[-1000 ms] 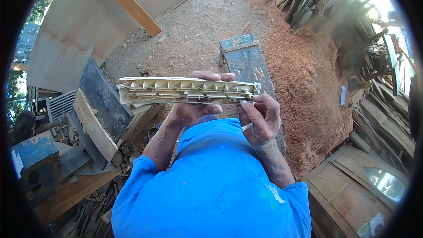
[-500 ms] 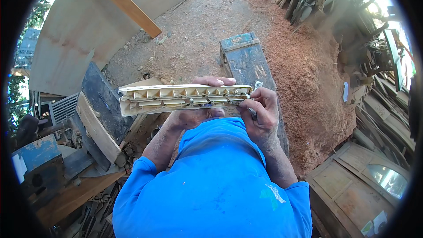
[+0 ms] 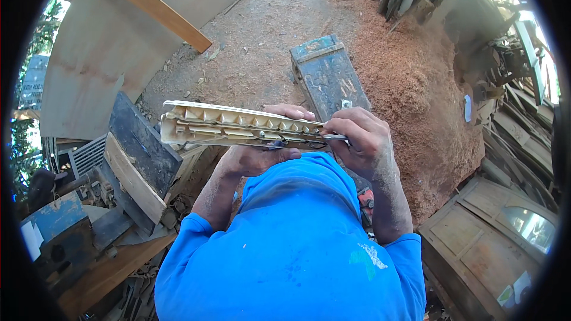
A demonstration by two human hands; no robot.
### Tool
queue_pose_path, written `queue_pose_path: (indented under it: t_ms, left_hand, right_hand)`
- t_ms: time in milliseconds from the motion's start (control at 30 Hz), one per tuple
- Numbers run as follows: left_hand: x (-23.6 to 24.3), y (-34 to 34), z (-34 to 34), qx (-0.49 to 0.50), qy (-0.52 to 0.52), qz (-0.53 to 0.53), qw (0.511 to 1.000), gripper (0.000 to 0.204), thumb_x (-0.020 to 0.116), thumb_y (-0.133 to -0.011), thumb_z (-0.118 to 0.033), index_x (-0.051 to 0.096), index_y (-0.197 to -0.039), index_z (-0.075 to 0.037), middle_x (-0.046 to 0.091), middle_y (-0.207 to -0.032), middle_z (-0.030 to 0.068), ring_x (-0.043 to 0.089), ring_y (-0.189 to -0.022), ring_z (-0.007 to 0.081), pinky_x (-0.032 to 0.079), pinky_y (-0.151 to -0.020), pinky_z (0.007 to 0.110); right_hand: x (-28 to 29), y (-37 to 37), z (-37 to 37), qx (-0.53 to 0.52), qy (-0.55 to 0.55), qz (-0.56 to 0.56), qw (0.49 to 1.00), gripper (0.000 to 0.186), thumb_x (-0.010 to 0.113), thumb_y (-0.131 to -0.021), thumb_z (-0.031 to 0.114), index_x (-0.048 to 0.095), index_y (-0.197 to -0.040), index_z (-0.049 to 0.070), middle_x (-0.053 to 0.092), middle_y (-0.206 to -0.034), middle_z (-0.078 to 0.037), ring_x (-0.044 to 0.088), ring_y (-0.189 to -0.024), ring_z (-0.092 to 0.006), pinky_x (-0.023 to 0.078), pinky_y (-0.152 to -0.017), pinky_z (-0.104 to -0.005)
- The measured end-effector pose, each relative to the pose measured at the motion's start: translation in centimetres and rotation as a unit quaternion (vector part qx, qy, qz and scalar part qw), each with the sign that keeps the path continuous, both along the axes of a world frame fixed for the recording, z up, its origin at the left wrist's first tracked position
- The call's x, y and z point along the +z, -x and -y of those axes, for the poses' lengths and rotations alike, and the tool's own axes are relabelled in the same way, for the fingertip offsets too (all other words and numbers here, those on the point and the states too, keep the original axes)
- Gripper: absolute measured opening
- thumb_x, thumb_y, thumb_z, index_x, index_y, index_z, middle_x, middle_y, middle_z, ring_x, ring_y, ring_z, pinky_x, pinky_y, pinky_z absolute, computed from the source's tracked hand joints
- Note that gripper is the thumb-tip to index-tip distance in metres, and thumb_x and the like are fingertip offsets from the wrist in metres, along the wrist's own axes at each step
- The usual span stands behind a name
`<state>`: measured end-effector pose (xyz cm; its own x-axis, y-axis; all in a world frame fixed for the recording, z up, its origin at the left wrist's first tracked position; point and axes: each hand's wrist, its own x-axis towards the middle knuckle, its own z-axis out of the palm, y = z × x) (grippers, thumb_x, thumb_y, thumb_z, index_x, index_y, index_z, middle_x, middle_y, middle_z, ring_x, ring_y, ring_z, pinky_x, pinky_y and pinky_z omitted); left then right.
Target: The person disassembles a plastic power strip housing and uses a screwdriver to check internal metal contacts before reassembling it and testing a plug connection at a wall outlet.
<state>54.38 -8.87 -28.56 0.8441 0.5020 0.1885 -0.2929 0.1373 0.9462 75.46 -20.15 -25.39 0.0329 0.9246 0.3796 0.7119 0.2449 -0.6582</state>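
Note:
A long, narrow cream plastic case (image 3: 208, 125) with rows of small slots and dividers is held in front of my body, tilted so its left end is raised. My left hand (image 3: 256, 159) grips it from below, with the thumb on the near side and fingertips showing over the far edge. At the case's right end, my right hand (image 3: 363, 137) is closed in a pinch on a slim metal piece (image 3: 336, 137), perhaps a drill bit. Its exact kind is too small to tell. Thin metal pieces also lie in some of the slots.
Beyond the case stands a worn dark wooden box (image 3: 330, 77). Reddish sawdust (image 3: 410, 89) is heaped to its right. Large plywood sheets (image 3: 107, 53) lean at the far left, near stacked boards (image 3: 134, 172). A panelled wooden door (image 3: 476, 232) lies at the lower right.
The case has tipped, its left end higher and its right end lower. My right hand has shifted slightly right, and the slim metal piece now shows lengthwise between its fingers.

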Motion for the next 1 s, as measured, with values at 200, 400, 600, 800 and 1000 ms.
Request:
queue_pose_path:
  t_ms: [200,400,600,800,1000]
  left_hand:
    - [0.8,0.0,-1.1,-0.125,-0.02,-0.16,0.979,0.064,0.082,-0.075,-0.009,0.051,-0.131,-0.002,0.059,-0.125,0.0147,0.056,-0.12,0.0241,0.047,-0.102,0.04]
    - [-0.1,0.3,-0.5,-0.116,0.122,-0.126,0.978,0.066,0.083,-0.073,-0.01,0.051,-0.13,0.003,0.059,-0.123,0.0151,0.058,-0.116,0.0236,0.048,-0.101,0.039]
    - [-1.0,-0.1,-1.3,-0.113,0.152,-0.136,0.972,0.066,0.084,-0.072,-0.01,0.052,-0.128,0.004,0.061,-0.12,0.0152,0.059,-0.115,0.0233,0.048,-0.1,0.039]
    - [-1.6,-0.2,-1.1,-0.136,0.113,-0.176,0.968,0.058,0.082,-0.078,-0.01,0.053,-0.128,-0.002,0.063,-0.115,0.0073,0.058,-0.113,0.0174,0.046,-0.1,0.035]
    - [-0.9,-0.3,-0.8,-0.103,0.146,-0.176,0.968,0.06,0.082,-0.077,-0.008,0.051,-0.129,-0.001,0.063,-0.113,0.0076,0.058,-0.112,0.0172,0.046,-0.099,0.034]
  right_hand:
    - [-1.0,-1.1,0.1,0.1,0.059,-0.015,0.993,0.022,0.077,-0.071,0.008,0.069,-0.091,0.011,0.069,-0.087,-0.005,0.069,-0.079,-0.0233,0.055,-0.064,-0.0348]
    - [-2.3,-1.0,0.7,0.15,0.133,-0.15,0.968,0.025,0.076,-0.075,0.004,0.072,-0.099,0.01,0.07,-0.09,-0.006,0.07,-0.081,-0.0236,0.055,-0.067,-0.0339]
    - [-2.7,-1.2,0.6,0.141,0.188,-0.17,0.957,0.022,0.071,-0.081,0.004,0.072,-0.102,0.009,0.069,-0.096,-0.01,0.07,-0.085,-0.0259,0.055,-0.071,-0.0355]
    - [-2.2,-0.9,0.0,0.122,0.258,-0.105,0.953,0.02,0.069,-0.078,0.006,0.067,-0.098,0.005,0.063,-0.094,-0.011,0.064,-0.092,-0.0304,0.051,-0.08,-0.0404]
    - [-2.9,-1.2,0.4,0.136,0.256,-0.156,0.944,0.016,0.068,-0.078,0.005,0.066,-0.094,0.004,0.061,-0.09,-0.012,0.063,-0.091,-0.0309,0.051,-0.08,-0.0405]
